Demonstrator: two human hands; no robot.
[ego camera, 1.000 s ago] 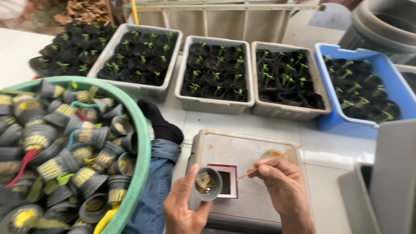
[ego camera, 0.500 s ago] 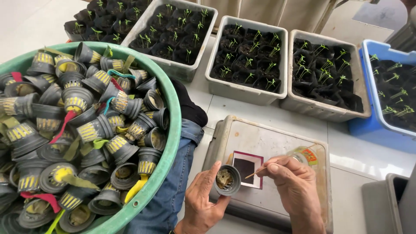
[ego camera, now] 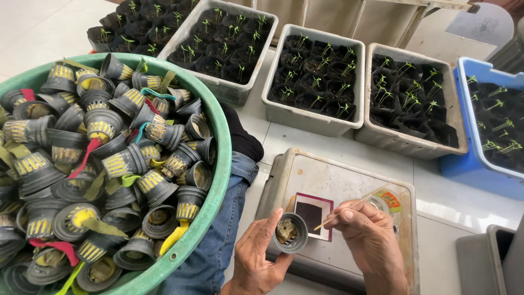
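Net pot [ego camera: 290, 232], small and grey with a plug of growing medium inside, sits tilted in the left hand [ego camera: 256, 259], whose fingers close round its wall above an upturned grey tray [ego camera: 349, 186]. Right hand [ego camera: 371, 235] pinches a thin wooden stick [ego camera: 341, 212], its tip just beside the pot's rim. Judging by this, the step in hand is working the plug with the stick; the next move calls for a steady pot and a fine aim. A green basin [ego camera: 218, 158] of like pots stands left, seedling trays [ego camera: 316, 82] beyond
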